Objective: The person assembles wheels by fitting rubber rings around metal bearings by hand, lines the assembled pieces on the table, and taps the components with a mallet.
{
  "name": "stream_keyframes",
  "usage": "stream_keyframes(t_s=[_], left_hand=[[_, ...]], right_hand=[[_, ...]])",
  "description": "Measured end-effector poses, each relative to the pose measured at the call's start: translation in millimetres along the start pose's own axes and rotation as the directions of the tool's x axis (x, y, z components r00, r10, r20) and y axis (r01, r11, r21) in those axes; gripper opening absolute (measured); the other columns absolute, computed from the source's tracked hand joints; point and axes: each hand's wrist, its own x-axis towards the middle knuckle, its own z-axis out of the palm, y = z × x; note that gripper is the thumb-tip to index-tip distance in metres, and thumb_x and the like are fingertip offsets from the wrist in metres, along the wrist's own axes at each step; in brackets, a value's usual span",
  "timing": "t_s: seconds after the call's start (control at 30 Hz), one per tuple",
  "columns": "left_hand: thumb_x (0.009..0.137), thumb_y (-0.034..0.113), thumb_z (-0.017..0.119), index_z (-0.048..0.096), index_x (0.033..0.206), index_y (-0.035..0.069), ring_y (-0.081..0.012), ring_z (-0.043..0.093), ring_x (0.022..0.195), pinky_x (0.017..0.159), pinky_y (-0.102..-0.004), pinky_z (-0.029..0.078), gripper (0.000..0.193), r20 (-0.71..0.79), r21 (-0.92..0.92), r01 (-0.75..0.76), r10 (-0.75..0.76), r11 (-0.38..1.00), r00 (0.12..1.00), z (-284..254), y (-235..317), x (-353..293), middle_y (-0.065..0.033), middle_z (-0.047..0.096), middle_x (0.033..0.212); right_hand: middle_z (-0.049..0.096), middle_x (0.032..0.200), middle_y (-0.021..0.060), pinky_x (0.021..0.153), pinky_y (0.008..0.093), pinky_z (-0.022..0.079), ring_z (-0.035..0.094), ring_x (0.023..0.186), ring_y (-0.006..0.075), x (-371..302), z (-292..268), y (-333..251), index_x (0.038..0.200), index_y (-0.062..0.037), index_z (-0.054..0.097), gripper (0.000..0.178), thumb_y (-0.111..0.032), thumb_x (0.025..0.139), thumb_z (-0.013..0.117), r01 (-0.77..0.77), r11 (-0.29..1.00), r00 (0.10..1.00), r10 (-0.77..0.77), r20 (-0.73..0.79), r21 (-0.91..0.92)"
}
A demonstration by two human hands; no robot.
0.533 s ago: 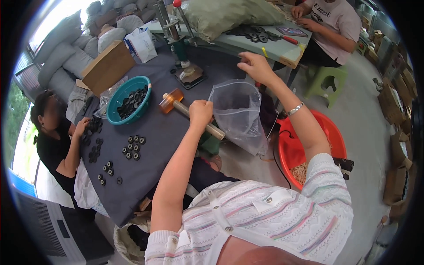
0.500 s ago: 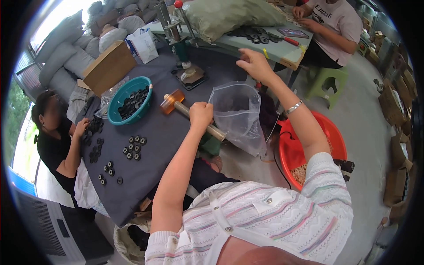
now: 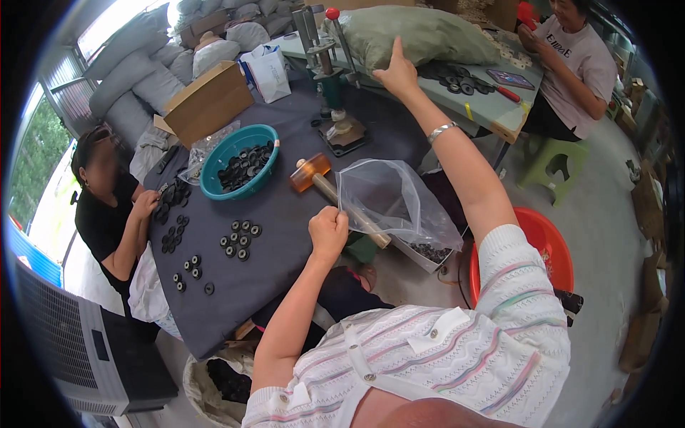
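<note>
My left hand (image 3: 328,233) is closed on the rim of a clear plastic bag (image 3: 385,192), whose mouth gapes toward my right. Just beyond that hand lies a mallet with an amber head (image 3: 311,172) and a wooden handle (image 3: 327,187); part of its handle runs behind the bag. My right hand (image 3: 399,71) is raised with nothing in it, the index finger stretched away from me. In the picture it overlaps the edge of a large green sack (image 3: 428,36); whether they touch I cannot tell. A green hand press (image 3: 334,89) with a red-knobbed lever stands left of it.
A teal basin (image 3: 271,167) of black discs and groups of black rings (image 3: 242,240) sit on the dark cloth (image 3: 285,221). One person (image 3: 107,207) sits left, another (image 3: 571,64) at the far table. A red tub (image 3: 549,250) and green stool (image 3: 553,167) stand right.
The whole view has shifted. My right hand has reached farther away, its index finger now straight. My left hand has come nearer me, still gripping the bag. The person at the far table has raised their hands.
</note>
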Motion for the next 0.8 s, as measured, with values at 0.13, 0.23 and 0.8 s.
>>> stream_keyframes(t_s=[0.13,0.23,0.8], left_hand=[[0.075,0.009,0.058,0.045,0.057,0.002,-0.0375,0.053,0.054,0.05,-0.0433,0.04,0.024,0.035,0.006,0.008,-0.008,1.0,0.999,8.7,-19.5,-3.9,-0.0171,0.05,0.06],[0.076,0.009,0.058,0.046,0.059,0.003,-0.0369,0.052,0.054,0.05,-0.0428,0.04,0.022,0.049,0.051,-0.069,0.066,0.996,0.997,9.9,-26.5,-3.6,-0.0162,0.05,0.06],[0.076,0.003,0.057,0.045,0.061,0.0,-0.0318,0.051,0.051,0.049,-0.0379,0.04,0.02,0.086,-0.136,0.019,-0.007,0.991,0.996,2.3,-24.4,0.3,-0.0157,0.048,0.059]], right_hand=[[0.06,0.097,0.0297,0.086,0.0443,0.044,0.056,0.095,0.0435,20.4,30.6,16.3,0.144,-0.0051,0.018,0.092,-0.018,0.068,0.069,-0.012,0.99,0.985,-0.012,-0.173,-0.137],[0.059,0.098,0.0305,0.086,0.0446,0.044,0.055,0.096,0.0437,26.0,34.0,18.0,0.143,-0.0055,0.022,0.09,-0.017,0.067,0.069,0.023,0.997,0.98,-0.039,-0.193,-0.08],[0.05,0.109,0.0322,0.087,0.0458,0.044,0.052,0.102,0.0452,85.4,55.6,-7.9,0.131,-0.0099,0.041,0.064,-0.012,0.072,0.064,0.042,0.998,0.976,-0.029,-0.214,0.055]])
